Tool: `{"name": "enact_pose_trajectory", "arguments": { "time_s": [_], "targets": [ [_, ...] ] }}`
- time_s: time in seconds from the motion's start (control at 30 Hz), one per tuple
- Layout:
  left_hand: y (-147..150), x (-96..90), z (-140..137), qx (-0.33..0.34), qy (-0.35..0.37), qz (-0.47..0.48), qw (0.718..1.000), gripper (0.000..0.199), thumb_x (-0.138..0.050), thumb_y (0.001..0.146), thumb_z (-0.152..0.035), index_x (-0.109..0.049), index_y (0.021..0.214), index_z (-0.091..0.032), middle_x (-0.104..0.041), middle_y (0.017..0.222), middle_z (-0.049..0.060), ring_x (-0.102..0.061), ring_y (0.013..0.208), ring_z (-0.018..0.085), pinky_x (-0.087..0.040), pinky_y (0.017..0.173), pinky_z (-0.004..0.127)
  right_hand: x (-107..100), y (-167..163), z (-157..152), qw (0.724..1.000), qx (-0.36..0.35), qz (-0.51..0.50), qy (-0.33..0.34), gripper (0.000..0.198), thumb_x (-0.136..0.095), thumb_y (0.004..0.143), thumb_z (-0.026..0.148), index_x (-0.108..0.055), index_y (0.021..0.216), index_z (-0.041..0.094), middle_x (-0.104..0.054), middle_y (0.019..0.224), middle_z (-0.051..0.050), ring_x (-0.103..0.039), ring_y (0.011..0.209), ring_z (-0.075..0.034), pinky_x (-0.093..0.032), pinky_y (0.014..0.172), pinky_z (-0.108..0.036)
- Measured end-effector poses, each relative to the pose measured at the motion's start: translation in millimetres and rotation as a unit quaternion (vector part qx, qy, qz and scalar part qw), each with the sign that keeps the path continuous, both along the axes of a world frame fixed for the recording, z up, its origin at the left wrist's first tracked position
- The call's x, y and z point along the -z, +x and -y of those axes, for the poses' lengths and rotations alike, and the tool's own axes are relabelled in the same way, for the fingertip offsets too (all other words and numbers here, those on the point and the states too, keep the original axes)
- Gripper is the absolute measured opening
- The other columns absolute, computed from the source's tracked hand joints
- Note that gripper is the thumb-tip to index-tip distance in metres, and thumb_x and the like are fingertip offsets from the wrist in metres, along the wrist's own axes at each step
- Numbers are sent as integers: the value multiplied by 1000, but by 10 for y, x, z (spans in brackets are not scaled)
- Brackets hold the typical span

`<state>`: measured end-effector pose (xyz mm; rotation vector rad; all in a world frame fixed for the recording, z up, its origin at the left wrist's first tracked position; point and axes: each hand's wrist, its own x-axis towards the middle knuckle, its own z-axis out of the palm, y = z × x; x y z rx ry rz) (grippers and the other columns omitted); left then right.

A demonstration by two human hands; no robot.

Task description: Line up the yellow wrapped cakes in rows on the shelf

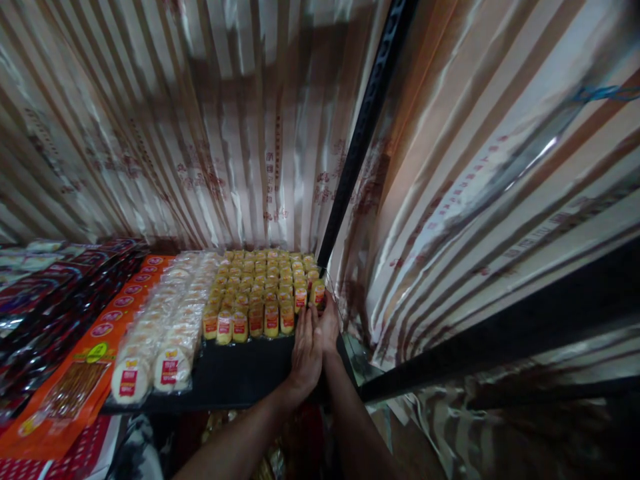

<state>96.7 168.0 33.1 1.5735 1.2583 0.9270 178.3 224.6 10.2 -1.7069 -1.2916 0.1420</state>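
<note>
Both hands up at the right end of the shelf [235, 380], close together, wrists almost meeting. Left hand [306, 350]: fingers straight and flat, not curled, tips at the front of the yellow packs [271, 317]. Right hand [329, 327]: outer side, by the rightmost front yellow pack [317, 292]; partly hidden, can't tell if it grips. Yellow packs sit upright in tight rows, red labels on the front ones. Left of them: two rows of clear-wrapped white rounds [173, 365], then an orange package [103, 353], then dark glossy packs [75, 280]. Black post [353, 143] behind, striped sheeting [225, 133] around.
</note>
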Motion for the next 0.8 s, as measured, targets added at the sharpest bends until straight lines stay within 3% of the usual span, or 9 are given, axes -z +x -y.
{"name": "enact_pose_trajectory", "arguments": {
  "time_s": [0.13,0.4,0.8],
  "targets": [
    [6,36,6,-10,7,0,1000,55,-23,90,-31,-20,140,-9,-15,148,9,-11,136,14,-9,113,31,59,-3,-38,999,-12,-19,-32,57,-38,79,41,-44,124,7,-54,114,-18,-53,101,-26,-43,86,-41],
    [-10,117,51,-12,37,-23,999,51,-25,90,-30,-28,137,-14,-19,148,6,-12,136,13,-8,113,32,192,39,-60,998,-36,10,42,44,-37,82,30,-51,121,16,-56,116,-12,-50,109,-22,-40,93,-43],
    [12,119,47,-31,7,-6,999,51,-29,88,-30,-34,135,-13,-27,145,6,-20,134,15,-11,112,28,273,58,-64,999,-30,15,35,46,-34,80,20,-53,122,22,-50,125,-9,-43,117,-20,-39,96,-41]
  ]
}}
